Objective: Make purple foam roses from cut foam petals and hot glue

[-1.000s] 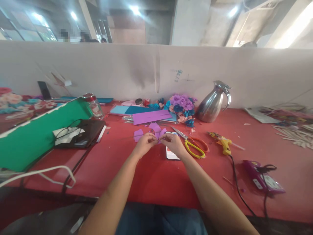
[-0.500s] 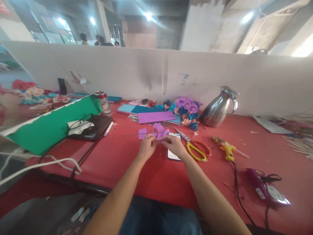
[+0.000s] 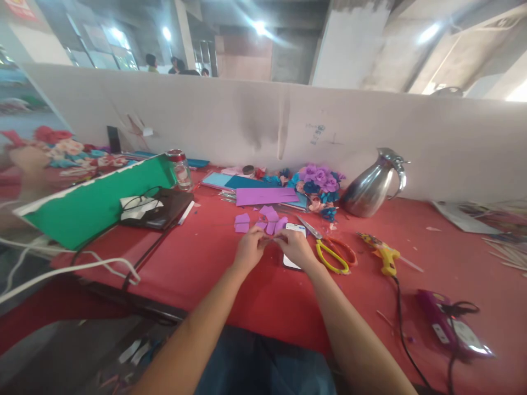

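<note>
"What lies nearest on the red table (image 3: pixel 206 263)?"

"Take the phone (image 3: pixel 290 263) as the mark. To its right, and closer to the person, sits a purple socket box (image 3: pixel 436 318) with a black cable."

"And the hands?"

"The right hand (image 3: pixel 295 248) is over the phone, covering part of it. The left hand (image 3: pixel 249 250) is to the left of it."

"How are they gripping?"

"On each, thumb and fingertips are pinched together on a small purple piece (image 3: pixel 267 238) between them, just left of the phone. Its shape is too small to make out."

"Beside the phone?"

"Just to its right, scissors (image 3: pixel 321 240) with one yellow and one orange loop. Farther right, a yellow glue gun (image 3: pixel 387 257)."

"Beyond it?"

"Loose purple pieces (image 3: pixel 269 214), beyond the phone and to its left. Past those, a purple sheet (image 3: pixel 265 196) lies over blue sheets (image 3: pixel 222 180). Paper flowers (image 3: pixel 319 176) are beyond the phone, slightly right, and a steel jug (image 3: pixel 366 189) stands farther right."

"Farthest?"

"A pale partition (image 3: pixel 197 115), with people's heads (image 3: pixel 176 64) showing above it, left of the phone."
</note>
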The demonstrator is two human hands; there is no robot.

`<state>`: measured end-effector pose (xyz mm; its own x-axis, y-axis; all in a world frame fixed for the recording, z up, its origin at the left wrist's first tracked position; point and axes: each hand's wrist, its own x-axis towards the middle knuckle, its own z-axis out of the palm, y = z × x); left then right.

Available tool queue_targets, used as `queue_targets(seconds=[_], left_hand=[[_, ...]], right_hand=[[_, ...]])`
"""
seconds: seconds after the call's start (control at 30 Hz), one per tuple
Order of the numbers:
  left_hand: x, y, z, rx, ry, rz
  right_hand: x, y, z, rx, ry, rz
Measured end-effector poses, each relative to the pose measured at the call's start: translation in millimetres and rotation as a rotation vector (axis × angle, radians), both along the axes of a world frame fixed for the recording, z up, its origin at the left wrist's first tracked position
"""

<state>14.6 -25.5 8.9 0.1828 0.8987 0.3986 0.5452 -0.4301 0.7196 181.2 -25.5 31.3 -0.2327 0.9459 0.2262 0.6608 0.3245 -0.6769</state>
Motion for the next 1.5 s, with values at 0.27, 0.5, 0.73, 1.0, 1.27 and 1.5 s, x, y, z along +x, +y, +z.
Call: queue_targets(seconds=[0.27, 0.5, 0.73, 1.0, 1.27, 1.5], left_hand=[[-1.2, 0.9, 5.6, 0.018, -0.05, 0.028], [0.3, -1.0, 11.0, -0.031, -0.093, 0.057], [-0.5, -2.1, 15.1, -0.056, -0.098, 0.07], [-0.4, -1.9, 10.5, -0.053, -0.083, 0.026], [0.9, 1.5, 9.0, -0.012, -0.121, 0.0], [-1.4, 0.8, 10.7, -0.269, -0.504, 0.083]], right_hand=[[1.4, 1.7, -0.9, -0.004, 0.02, -0.021], [3.9, 3.9, -3.3, -0.022, 0.06, -0.009], [5.9, 4.6, -2.4, -0.053, 0.121, -0.02], [5.9, 2.5, 3.7, -0.021, 0.107, -0.055], [1.0, -2.3, 11.2, 0.007, 0.176, -0.058], [3.2, -1.3, 13.0, 0.055, 0.454, -0.206]])
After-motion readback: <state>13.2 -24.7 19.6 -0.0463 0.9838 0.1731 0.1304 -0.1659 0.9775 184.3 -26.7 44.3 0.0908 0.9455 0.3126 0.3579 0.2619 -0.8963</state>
